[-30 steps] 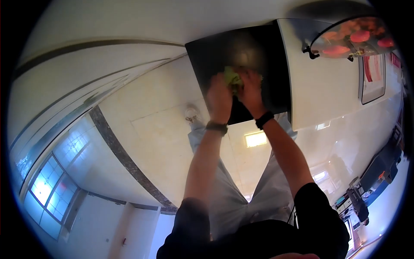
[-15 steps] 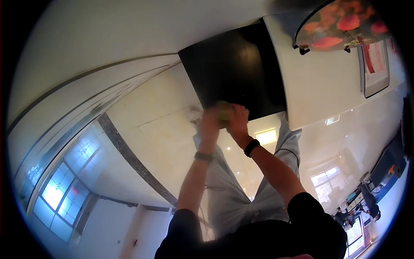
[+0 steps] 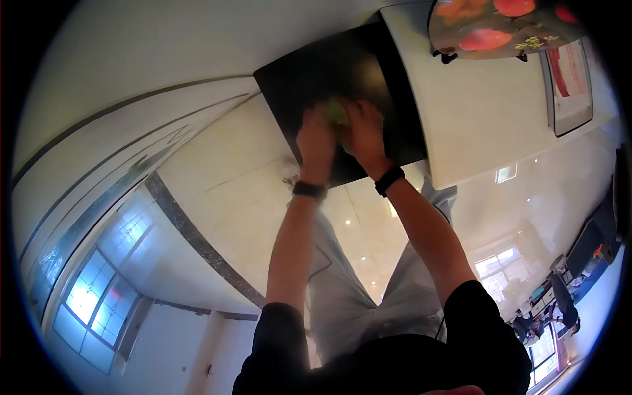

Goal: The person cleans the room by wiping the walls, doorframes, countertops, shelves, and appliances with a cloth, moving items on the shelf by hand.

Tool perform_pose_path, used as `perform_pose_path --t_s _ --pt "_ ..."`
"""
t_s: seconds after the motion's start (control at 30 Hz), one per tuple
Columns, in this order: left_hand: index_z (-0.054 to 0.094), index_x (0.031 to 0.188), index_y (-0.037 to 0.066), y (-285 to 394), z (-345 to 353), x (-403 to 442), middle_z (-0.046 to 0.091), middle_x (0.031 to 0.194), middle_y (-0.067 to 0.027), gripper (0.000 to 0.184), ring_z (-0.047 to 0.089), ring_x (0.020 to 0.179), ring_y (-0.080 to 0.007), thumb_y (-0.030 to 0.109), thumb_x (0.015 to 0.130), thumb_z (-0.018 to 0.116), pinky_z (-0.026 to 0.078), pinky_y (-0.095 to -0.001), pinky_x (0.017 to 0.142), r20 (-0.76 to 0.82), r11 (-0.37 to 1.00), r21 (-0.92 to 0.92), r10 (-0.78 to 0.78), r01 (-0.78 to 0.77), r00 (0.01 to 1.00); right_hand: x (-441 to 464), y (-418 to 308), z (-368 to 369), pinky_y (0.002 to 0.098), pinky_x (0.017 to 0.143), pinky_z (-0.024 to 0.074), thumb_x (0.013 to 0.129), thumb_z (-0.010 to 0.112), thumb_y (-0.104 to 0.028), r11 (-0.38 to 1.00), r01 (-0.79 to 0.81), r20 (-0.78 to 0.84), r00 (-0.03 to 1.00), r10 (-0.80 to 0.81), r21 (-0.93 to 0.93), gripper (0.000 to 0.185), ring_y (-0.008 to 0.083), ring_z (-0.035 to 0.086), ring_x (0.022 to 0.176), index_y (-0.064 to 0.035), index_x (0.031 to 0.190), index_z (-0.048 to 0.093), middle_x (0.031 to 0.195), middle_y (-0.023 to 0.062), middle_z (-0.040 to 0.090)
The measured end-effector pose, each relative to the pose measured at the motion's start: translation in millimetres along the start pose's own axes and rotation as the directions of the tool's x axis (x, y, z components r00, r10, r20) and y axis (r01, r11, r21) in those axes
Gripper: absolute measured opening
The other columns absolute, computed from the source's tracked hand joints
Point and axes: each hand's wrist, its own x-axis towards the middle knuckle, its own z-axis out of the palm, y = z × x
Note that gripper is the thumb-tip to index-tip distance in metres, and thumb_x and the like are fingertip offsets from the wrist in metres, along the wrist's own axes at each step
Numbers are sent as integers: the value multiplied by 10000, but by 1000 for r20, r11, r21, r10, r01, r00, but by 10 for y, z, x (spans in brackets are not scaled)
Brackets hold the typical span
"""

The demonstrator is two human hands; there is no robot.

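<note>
A crumpled green cloth (image 3: 337, 113), slightly blurred, lies under and between my hands on a black rectangular surface (image 3: 329, 62). My left hand (image 3: 317, 139) holds its left side, fingers bent forward over it. From the right, my right hand (image 3: 366, 135) presses on the same cloth with curled fingers, and a little green shows below and beside that hand. Each wrist carries a dark band. Both hands rest within the near half of the black surface, and the fingertips are smeared by motion.
A white surface (image 3: 454, 131) adjoins the black one on the right. On it stand a round flower-patterned panel (image 3: 500, 29) and a framed picture (image 3: 570, 85). A panelled wall (image 3: 118, 131) runs along the left. Farther off at right, people (image 3: 559, 303) are near desks.
Both hands have moved forward with the green cloth, from the near edge of the black surface toward its middle. The view has shifted slightly.
</note>
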Motion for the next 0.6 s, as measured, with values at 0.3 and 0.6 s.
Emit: perform_pose_path --t_s 0.3,0.6 --pt "534 1082 76 -356 440 -1068 615 1019 -194 248 602 927 -430 112 841 581 508 -494 748 234 998 -35 61 -54 970 -1146 5 -284 466 803 493 662 761 -138 936 -353 283 897 339 1 469 419 551 955 -59 1072 548 1071 194 544" --pt "584 1072 35 334 -302 -1554 622 1012 -184 328 607 949 -393 28 752 654 499 -412 791 319 921 -387 169 -34 932 -1341 -401 -1355 413 835 495 670 707 -27 881 -419 328 882 338 221 437 379 572 980 -39 1084 566 1043 160 562"
